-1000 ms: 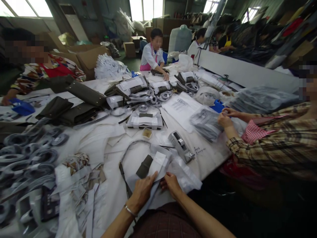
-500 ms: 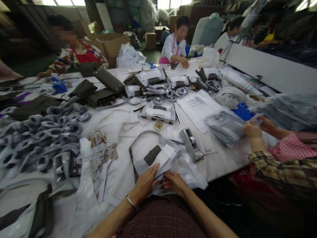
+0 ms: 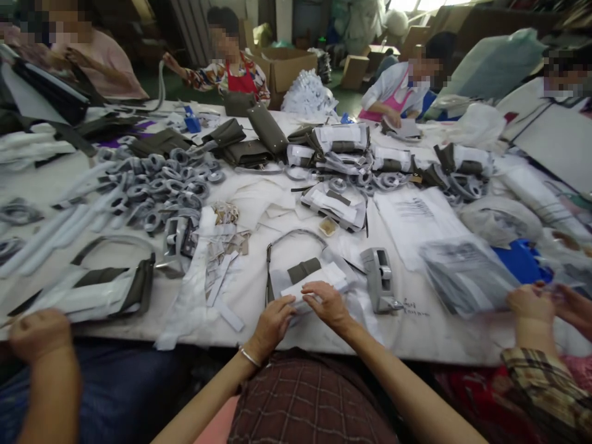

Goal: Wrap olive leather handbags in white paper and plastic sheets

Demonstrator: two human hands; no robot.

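In front of me lies a dark olive handbag [image 3: 304,269], partly covered by a folded white wrapping sheet [image 3: 333,275]. Its grey-wrapped strap [image 3: 296,235] arches behind it on the table. At the sheet's near left edge, my left hand [image 3: 272,324] pinches with fingers close together. My right hand [image 3: 329,306] bends over the near edge, thumb and fingers closed on the sheet. Both hands hide the bag's front edge. Right of the bag stands a grey tape dispenser [image 3: 382,279].
Many grey-wrapped strap coils [image 3: 160,185] lie left. Wrapped bags [image 3: 342,139] are piled across the table. Plastic bags [image 3: 467,277] lie right, near a co-worker's hands [image 3: 531,308]. Another person's fist [image 3: 41,336] rests beside a wrapped bag [image 3: 106,283] at left.
My view has swung left. My right hand has moved from below the sheet's edge to on top of it. The white sheet now lies folded further over the bag's front.
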